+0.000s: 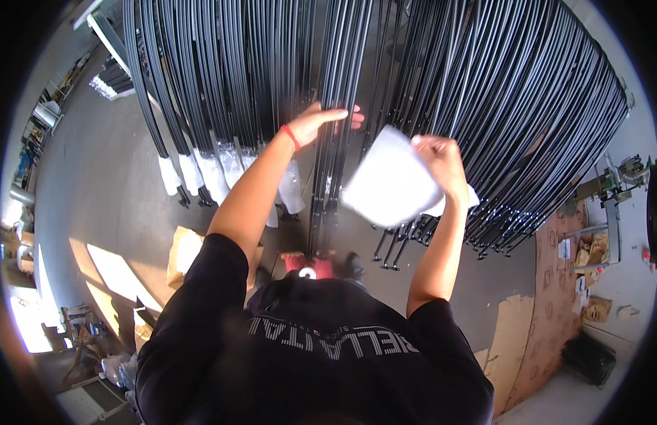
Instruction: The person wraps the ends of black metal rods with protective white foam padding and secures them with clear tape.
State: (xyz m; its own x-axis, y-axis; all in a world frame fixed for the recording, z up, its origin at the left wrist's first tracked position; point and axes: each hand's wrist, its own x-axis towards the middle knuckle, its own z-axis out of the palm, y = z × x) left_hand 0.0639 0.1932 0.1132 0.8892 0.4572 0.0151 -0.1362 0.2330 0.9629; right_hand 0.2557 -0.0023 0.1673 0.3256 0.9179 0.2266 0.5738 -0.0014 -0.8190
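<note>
A narrow bundle of long black tubes (327, 159) hangs in front of me. My left hand (314, 125), with a red band at the wrist, is closed round it; the thumb crosses the front and fingertips show past the right side. Just to the right, my right hand (443, 164) pinches a thin white sheet or bag (391, 183) by its upper right edge. Motion blurs this white piece, and I cannot tell whether it is a single sheet or a bag. Its left edge comes close to the bundle.
More black tubes (201, 78) hang on the left, their lower ends in whitish wraps (212, 174). A dense row of unwrapped black tubes (534, 120) hangs on the right. An open cardboard box (178, 263) stands low at left, and flat cardboard (511, 322) lies at right.
</note>
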